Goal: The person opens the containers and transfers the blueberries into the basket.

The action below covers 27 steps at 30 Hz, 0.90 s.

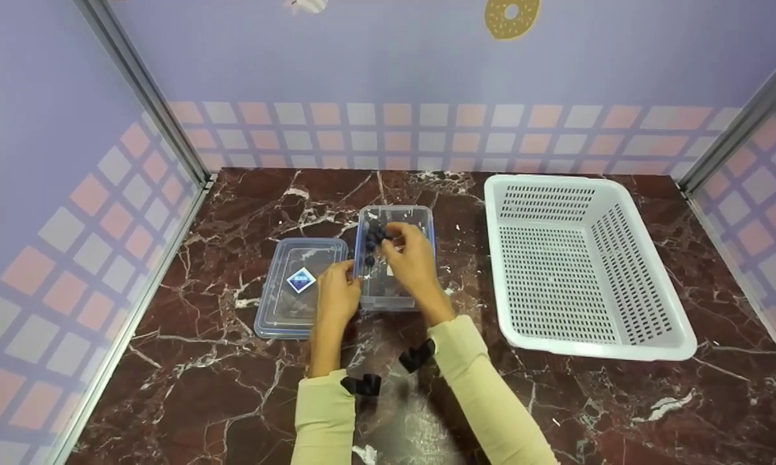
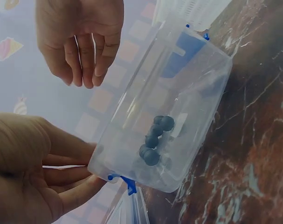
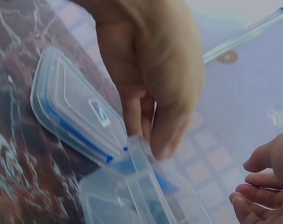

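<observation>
My left hand (image 1: 337,294) grips the left side of a clear plastic food container (image 1: 388,301), fingers and thumb at its wall; the left wrist view shows them close to a blue latch (image 2: 125,182). Several blueberries (image 2: 153,141) lie in the container, mostly along its left side. Over it hovers my right hand (image 1: 414,255), thumb and fingers loosely bent and apart, nothing visible between them in the right wrist view. Left of the container lies its clear lid (image 1: 291,307) with a blue-and-white label, partly behind my left hand.
A white perforated basket (image 1: 501,290) stands to the right on the dark red marbled table (image 1: 188,394). Patterned purple panels (image 1: 427,71) rise behind the table and at both sides, with metal posts at the back corners.
</observation>
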Tool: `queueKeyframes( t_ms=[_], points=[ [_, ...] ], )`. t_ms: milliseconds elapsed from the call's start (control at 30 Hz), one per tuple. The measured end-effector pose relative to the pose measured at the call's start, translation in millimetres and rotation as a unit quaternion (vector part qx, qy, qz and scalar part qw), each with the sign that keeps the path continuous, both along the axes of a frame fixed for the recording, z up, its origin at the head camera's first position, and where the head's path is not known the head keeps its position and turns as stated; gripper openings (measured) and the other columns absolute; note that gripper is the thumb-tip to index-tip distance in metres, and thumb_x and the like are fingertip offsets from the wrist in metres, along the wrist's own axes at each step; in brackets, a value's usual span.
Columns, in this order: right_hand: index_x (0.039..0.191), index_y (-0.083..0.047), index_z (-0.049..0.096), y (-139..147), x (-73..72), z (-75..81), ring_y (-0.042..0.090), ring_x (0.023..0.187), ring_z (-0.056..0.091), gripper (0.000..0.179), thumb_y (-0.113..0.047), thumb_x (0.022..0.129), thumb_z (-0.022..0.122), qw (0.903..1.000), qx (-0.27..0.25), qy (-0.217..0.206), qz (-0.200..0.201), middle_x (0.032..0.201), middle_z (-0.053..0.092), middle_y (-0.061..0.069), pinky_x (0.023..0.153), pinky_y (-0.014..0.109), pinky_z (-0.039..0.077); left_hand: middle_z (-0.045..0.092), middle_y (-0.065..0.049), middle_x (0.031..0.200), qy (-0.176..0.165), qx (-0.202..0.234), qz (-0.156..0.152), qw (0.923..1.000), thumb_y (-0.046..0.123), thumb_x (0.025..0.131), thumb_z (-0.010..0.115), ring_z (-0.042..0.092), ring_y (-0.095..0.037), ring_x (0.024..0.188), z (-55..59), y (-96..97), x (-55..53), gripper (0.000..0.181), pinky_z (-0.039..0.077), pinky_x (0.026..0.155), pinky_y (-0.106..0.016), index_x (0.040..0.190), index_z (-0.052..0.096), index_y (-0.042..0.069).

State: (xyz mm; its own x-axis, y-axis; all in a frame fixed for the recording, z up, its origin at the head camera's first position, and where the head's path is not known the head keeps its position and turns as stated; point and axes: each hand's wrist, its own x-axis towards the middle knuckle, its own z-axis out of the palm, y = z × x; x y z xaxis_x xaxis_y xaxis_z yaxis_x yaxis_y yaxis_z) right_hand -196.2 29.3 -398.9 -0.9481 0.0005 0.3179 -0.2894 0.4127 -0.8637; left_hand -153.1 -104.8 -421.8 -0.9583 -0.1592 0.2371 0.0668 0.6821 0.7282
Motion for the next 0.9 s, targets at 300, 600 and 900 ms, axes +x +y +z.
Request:
queueKeyframes(
  t_ms=[300, 600, 900],
  points=[
    [0.11, 0.001, 0.065, 6, -18.9, -6.8, 0.028, 0.094, 0.065, 0.029, -0.01, 0.083, 0.068, 0.9937, 0.105, -0.037, -0.012, 0.104, 0.066, 0.018, 0.085, 0.038, 0.052, 0.068, -0.023, 0.103, -0.006, 0.002, 0.01, 0.9999, -0.004, 0.08, 0.065, 0.066, -0.034, 0.093, -0.4, 2.9, 0.3, 0.03, 0.052, 0.086, -0.043, 0.11, 0.066, -0.009],
    [0.1, 0.007, 0.065, 5, -29.9, -18.8, 0.038, 0.094, 0.062, 0.027, -0.011, 0.082, 0.069, 0.971, 0.237, -0.023, -0.013, 0.097, 0.065, 0.023, 0.087, 0.046, 0.049, 0.069, -0.022, 0.104, -0.022, -0.016, 0.017, 0.9995, -0.003, 0.082, 0.064, 0.064, -0.036, 0.099, 1.5, 3.7, 1.1, 0.032, 0.049, 0.091, -0.045, 0.113, 0.066, -0.006],
    [0.081, 0.004, 0.064, 4, -40.2, -30.0, 0.041, 0.085, 0.065, 0.013, -0.008, 0.077, 0.068, 0.9561, 0.29, -0.044, -0.012, 0.087, 0.067, 0.023, 0.077, 0.05, 0.051, 0.067, -0.023, 0.112, -0.029, -0.011, 0.018, 0.9994, -0.003, 0.083, 0.063, 0.062, -0.038, 0.107, 2.4, 4.6, 0.8, 0.033, 0.047, 0.096, -0.045, 0.115, 0.064, -0.006]
  ],
)
